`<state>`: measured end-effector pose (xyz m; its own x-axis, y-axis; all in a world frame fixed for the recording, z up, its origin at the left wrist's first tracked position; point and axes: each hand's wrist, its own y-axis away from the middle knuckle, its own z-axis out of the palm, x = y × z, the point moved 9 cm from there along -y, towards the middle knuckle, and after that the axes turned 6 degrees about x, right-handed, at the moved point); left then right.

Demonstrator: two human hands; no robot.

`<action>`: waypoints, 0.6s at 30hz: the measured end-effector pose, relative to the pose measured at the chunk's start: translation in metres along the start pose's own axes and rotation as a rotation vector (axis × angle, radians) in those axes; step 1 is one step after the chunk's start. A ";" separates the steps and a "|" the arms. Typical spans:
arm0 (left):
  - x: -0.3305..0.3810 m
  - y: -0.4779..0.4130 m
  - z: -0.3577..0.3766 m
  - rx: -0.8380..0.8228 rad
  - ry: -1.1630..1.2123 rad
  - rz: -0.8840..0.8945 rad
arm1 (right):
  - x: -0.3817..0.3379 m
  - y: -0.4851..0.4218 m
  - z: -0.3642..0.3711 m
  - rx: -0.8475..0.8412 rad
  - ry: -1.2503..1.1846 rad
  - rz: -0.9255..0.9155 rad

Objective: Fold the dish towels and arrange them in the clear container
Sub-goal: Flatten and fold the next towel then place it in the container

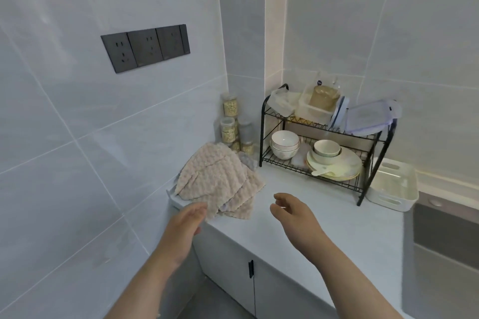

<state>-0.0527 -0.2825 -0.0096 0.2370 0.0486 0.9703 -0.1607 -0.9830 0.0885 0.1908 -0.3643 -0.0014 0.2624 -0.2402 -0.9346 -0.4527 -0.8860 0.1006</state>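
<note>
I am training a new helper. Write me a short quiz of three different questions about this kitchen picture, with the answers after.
1. True or false: the pile of beige dish towels lies unfolded near the counter's left end.
2. Which hand is closer to the towels? A) left hand B) right hand
3. Fill in: the bowls and plates stand on the ______ shelf of the black wire dish rack.

Key
1. True; the towels are rumpled and overlapping.
2. A; its fingertips reach the towels' near edge, though contact is unclear. The right hand is open above bare counter.
3. lower
</note>
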 end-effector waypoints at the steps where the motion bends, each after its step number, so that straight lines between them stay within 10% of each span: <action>1: 0.001 -0.019 -0.002 0.006 0.000 -0.005 | -0.002 -0.014 0.002 0.010 0.010 0.004; 18: -0.011 -0.372 0.037 -0.227 -0.553 0.305 | 0.017 -0.242 0.117 0.185 0.181 0.275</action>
<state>0.0398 0.0763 -0.0616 0.5952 -0.3824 0.7067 -0.4817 -0.8738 -0.0671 0.2049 -0.1074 -0.0812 0.2485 -0.5397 -0.8043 -0.6693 -0.6960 0.2602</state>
